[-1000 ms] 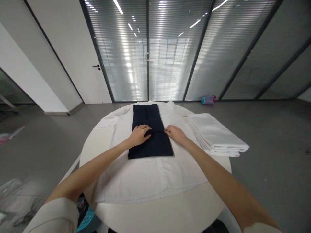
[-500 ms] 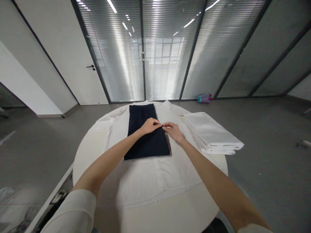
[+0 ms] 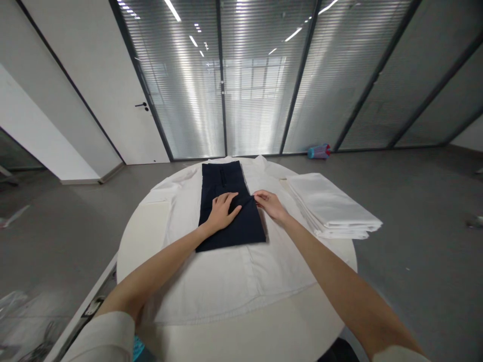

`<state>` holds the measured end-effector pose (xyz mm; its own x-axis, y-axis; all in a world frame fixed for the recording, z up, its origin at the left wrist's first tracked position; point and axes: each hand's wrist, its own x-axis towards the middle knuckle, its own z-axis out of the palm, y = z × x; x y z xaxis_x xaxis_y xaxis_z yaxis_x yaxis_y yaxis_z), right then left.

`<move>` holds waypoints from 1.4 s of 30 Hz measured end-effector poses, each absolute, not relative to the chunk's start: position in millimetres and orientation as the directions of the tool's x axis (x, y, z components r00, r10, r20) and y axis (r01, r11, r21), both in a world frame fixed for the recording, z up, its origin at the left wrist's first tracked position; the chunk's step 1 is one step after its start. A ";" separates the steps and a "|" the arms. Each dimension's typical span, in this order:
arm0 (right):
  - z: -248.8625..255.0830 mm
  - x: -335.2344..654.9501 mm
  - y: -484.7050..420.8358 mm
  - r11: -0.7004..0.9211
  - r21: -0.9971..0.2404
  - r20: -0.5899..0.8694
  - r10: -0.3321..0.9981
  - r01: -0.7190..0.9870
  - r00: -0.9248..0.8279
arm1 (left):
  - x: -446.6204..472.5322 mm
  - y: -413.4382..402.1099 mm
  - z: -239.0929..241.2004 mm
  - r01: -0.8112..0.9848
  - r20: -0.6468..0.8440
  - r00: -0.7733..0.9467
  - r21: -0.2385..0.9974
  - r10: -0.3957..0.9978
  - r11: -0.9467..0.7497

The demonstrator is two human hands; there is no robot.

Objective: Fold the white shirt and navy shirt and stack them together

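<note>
A round table (image 3: 151, 236) carries a white shirt (image 3: 226, 271) spread flat over its middle. Folded dark trousers (image 3: 228, 206) lie on the shirt, reaching toward the far edge. A stack of white cloth (image 3: 332, 203) sits at the right edge. The left hand (image 3: 222, 211) rests flat, fingers spread, on the trousers. The right hand (image 3: 268, 203) pinches their right edge.

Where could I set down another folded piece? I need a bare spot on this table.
Bare table lies left of the white shirt, and along the near edge. Crowded: dark trousers under both hands in the middle, white stack at right.
</note>
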<state>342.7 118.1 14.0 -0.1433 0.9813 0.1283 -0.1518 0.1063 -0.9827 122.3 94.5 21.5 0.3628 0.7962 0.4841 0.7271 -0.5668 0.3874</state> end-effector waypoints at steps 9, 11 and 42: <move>12.3 345.4 130.6 0.363 -0.811 0.261 0.926 0.459 -0.272 | 121.6 90.2 15.8 0.744 0.493 0.391 0.328 0.777 -0.582; 13.2 345.4 129.5 0.382 -0.636 0.275 0.924 0.671 -0.265 | 120.2 90.8 18.3 0.735 0.515 0.398 0.316 0.759 -0.600; 52.8 361.8 -16.1 0.828 0.017 0.354 0.519 0.560 -0.778 | 1.9 -31.5 54.3 0.492 0.336 0.822 -0.012 0.460 -0.870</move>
<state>361.8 -16.1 52.8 -0.7777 0.5193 0.3542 0.5604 0.8280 0.0166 1.9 -31.5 54.3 0.8219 0.4600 0.3361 0.4921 -0.8704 -0.0122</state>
